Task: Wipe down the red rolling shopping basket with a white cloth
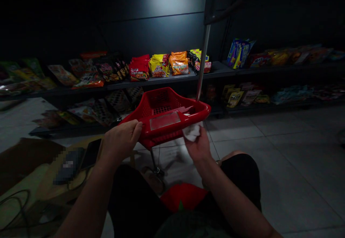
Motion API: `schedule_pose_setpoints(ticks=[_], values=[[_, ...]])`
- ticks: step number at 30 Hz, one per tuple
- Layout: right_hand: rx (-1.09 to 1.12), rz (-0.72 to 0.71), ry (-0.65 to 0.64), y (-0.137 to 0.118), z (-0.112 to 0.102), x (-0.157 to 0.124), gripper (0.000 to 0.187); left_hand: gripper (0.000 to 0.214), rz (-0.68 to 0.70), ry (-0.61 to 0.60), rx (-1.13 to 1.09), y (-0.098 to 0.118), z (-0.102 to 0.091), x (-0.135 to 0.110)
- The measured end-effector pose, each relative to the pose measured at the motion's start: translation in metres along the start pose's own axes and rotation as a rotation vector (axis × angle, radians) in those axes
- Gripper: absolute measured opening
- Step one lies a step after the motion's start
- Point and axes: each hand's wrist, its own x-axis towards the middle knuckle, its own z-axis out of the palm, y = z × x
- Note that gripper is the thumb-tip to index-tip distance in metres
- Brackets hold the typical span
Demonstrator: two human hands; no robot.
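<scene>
A red plastic shopping basket [161,103] is tilted in front of me, its bottom end turned my way. My left hand [121,139] grips the basket's left rim with curled fingers. My right hand [198,144] is closed on a crumpled white cloth [192,132] pressed against the basket's near right edge. A metal pole handle [202,62] rises from the basket's right side. My knees in dark shorts sit below the hands.
Dark shelves [172,79] along the wall carry rows of snack packets, with more on a lower shelf. On my left lie a phone [91,153], cables and cardboard [24,159]. Pale floor tiles [291,159] stretch to the right.
</scene>
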Motion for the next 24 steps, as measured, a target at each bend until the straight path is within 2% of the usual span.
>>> schedule_pose_setpoints(ticks=[2,3,6,8,10,12,14,17,21,23,24], values=[[0.021,-0.072,0.001,-0.015,0.0,0.009,0.012,0.046,-0.008,0.018,0.007,-0.002,0.001,0.0],[0.023,-0.074,-0.013,-0.014,0.001,0.009,0.012,0.046,-0.013,0.025,0.013,-0.002,0.001,-0.001],[0.011,-0.001,-0.049,0.02,0.004,-0.007,0.012,0.046,-0.021,0.044,0.019,0.0,0.001,-0.001],[-0.018,0.057,-0.096,0.049,0.005,-0.022,0.017,0.046,-0.022,0.047,0.016,0.0,0.0,-0.002],[-0.067,0.127,-0.164,0.068,0.007,-0.032,0.024,0.046,-0.034,0.042,0.019,0.0,-0.001,-0.003],[-0.104,0.166,-0.204,0.071,0.006,-0.038,0.027,0.047,-0.05,0.029,0.031,0.0,-0.002,-0.003],[-0.11,0.142,-0.191,0.062,0.002,-0.038,0.028,0.047,-0.06,0.023,0.047,0.001,-0.002,-0.004],[-0.084,0.007,-0.146,0.032,-0.007,-0.035,0.027,0.047,-0.053,0.04,0.052,0.005,-0.002,-0.006],[-0.078,-0.387,-0.106,-0.017,-0.012,-0.025,0.026,0.047,-0.029,0.063,0.03,0.012,-0.005,-0.009],[-0.108,-0.573,-0.085,-0.031,-0.01,-0.02,0.033,0.047,-0.019,0.062,0.023,0.015,-0.006,-0.01],[-0.121,-0.616,-0.079,-0.032,-0.008,-0.019,0.039,0.046,-0.015,0.061,0.023,0.017,-0.007,-0.01]])
